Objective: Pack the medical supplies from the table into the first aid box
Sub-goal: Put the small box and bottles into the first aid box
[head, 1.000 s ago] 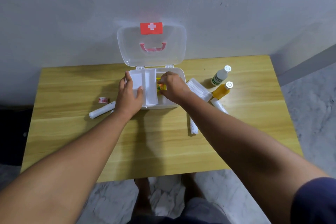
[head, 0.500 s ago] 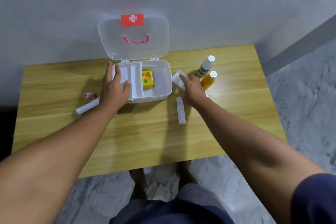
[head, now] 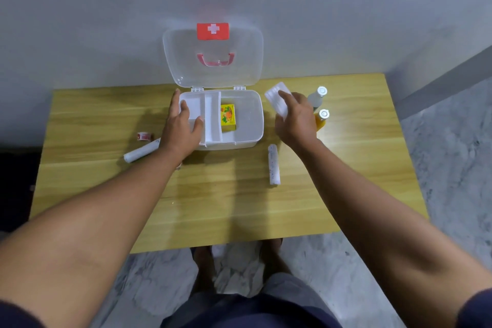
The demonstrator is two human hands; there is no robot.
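Observation:
The white first aid box stands open at the back of the table, its clear lid leaning on the wall. A yellow carton lies inside it, beside a white divider tray. My left hand grips the box's left rim. My right hand holds a white packet just above the table, right of the box. A white roll lies in front of the box; another white roll and a small red tape roll lie to the left.
A white bottle and an orange bottle stand right of my right hand, partly hidden by it. The wooden table ends close in front of me; a wall backs it and marble floor lies to the right.
My right hand left the box with the yellow carton lying inside, moved right, and picked up the white packet, now lifted. The left hand has stayed on the box.

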